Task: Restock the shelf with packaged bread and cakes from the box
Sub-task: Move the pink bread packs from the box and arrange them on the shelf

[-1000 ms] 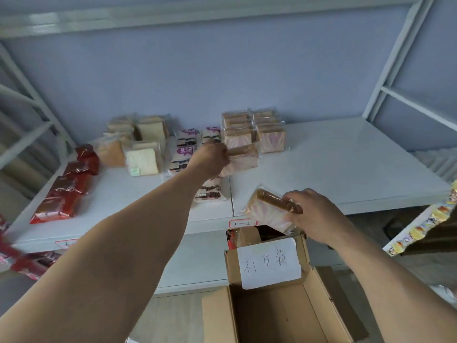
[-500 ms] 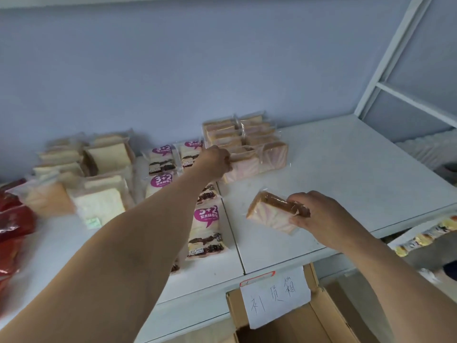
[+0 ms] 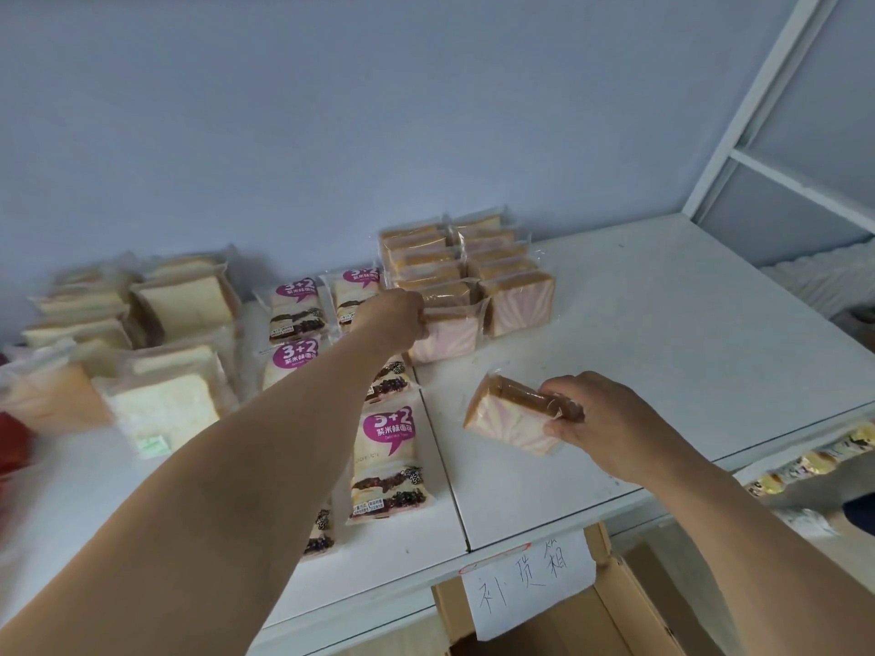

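My left hand reaches far over the white shelf and grips a wrapped pink-swirl cake, which stands at the front of the left row of the same cakes. My right hand holds a second pink-swirl cake by its brown top, tilted just above the shelf near the front. The cardboard box with a handwritten paper label stands below the shelf edge.
Purple-labelled "3+2" bread packs lie in rows left of the cakes. Sliced toast packs sit further left, red packets at the far left edge. A white shelf upright rises at right. Yellow snack packs hang below right.
The view has moved closer and down onto the shelf. My left hand has set its cake upright against the left row. My right hand has barely moved, its cake staying low over the shelf.
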